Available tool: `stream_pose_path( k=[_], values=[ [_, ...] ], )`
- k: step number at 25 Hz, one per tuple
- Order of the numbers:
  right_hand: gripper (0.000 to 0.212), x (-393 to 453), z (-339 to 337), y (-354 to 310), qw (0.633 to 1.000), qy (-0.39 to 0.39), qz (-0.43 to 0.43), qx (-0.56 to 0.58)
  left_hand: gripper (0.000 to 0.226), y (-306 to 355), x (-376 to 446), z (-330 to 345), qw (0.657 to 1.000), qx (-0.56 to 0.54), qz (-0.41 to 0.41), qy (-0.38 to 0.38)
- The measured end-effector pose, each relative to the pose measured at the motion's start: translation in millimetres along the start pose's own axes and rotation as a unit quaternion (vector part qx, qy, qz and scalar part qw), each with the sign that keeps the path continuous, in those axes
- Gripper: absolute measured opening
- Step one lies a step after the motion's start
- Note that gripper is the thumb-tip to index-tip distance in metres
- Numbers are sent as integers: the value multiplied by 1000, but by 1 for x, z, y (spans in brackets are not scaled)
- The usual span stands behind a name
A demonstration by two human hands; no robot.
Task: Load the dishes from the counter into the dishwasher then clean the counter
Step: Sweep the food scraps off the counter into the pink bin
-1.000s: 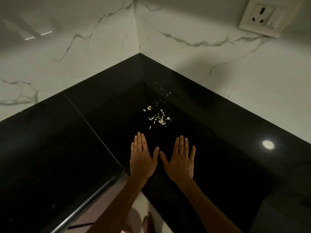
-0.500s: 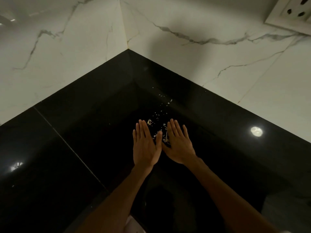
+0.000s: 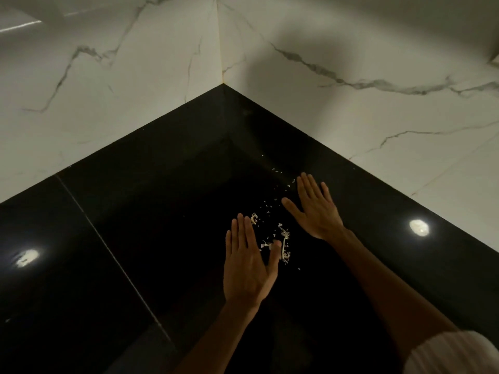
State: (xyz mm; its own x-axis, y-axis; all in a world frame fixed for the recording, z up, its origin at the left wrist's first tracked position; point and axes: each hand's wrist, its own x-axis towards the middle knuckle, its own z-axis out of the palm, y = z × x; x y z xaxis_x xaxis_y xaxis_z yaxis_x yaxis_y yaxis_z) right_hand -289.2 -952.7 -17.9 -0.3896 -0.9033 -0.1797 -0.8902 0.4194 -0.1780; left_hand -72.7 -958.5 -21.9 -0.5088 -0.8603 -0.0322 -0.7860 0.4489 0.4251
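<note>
A scatter of small pale food scraps [image 3: 280, 236] lies on the glossy black counter [image 3: 162, 225] near its inner corner. My left hand [image 3: 247, 263] lies flat, fingers straight, just left of the scraps, its thumb touching the nearest bits. To the right of the scraps and farther back, my right hand [image 3: 314, 209] also lies flat with fingers spread, and a few crumbs trail beyond its fingertips. Neither hand holds anything. No dishes or dishwasher are in view.
White marble walls [image 3: 121, 90] meet at the corner behind the counter. A seam [image 3: 113, 255] runs across the counter on the left. Ceiling lights reflect as bright spots [image 3: 418, 227] on the black surface. A white sleeve [image 3: 453, 354] shows at the bottom right.
Both hands moved forward from the near counter to the scraps. They then parted, the right one sliding farther back and right, leaving the scraps between them.
</note>
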Motion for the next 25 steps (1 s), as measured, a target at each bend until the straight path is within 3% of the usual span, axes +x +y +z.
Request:
stream_pose_path(
  k=[2, 4, 6, 8, 9, 11, 12, 14, 18, 20, 22, 23, 25],
  values=[
    [86, 1, 3, -5, 997, -23, -71, 11, 87, 0, 0, 0, 1000, 6, 2, -1],
    [83, -5, 0, 0, 980, -74, -130, 133, 86, 1, 0, -1, 1000, 6, 0, -3],
    [64, -2, -15, 11, 927, -91, -85, 353, 86, 2, -1, -3, 1000, -6, 4, -3],
    [54, 21, -32, 20, 894, -5, -2, 448, 86, 2, -1, -3, 1000, -20, 8, -3],
    [56, 38, -34, 25, 910, 30, 23, 412, 86, 1, 0, -4, 1000, -25, 8, -5],
    [59, 69, -28, 20, 976, 19, -7, 218, 87, 0, 0, -4, 999, -31, 4, -6],
    [62, 78, -21, 13, 991, 5, -55, 122, 87, 0, 1, -4, 999, -32, 1, -6],
    [67, 78, -9, -2, 988, -16, -142, 62, 87, -1, 2, -3, 999, -34, 3, -6],
    [62, 35, 2, -11, 952, -83, -255, 148, 82, 1, 2, -4, 1000, -26, -1, -11],
    [58, 26, -6, -15, 910, -126, -220, 329, 81, -1, 2, -4, 1000, -24, 2, -14],
    [55, 48, -26, -18, 852, -71, -119, 504, 81, -1, 2, -5, 999, -33, 1, -17],
    [58, 67, -36, -19, 848, -34, -73, 523, 82, -1, 2, -5, 999, -38, 3, -18],
    [54, 103, -41, -21, 896, 7, -47, 441, 83, 0, 2, -5, 999, -41, 4, -17]
  ],
)
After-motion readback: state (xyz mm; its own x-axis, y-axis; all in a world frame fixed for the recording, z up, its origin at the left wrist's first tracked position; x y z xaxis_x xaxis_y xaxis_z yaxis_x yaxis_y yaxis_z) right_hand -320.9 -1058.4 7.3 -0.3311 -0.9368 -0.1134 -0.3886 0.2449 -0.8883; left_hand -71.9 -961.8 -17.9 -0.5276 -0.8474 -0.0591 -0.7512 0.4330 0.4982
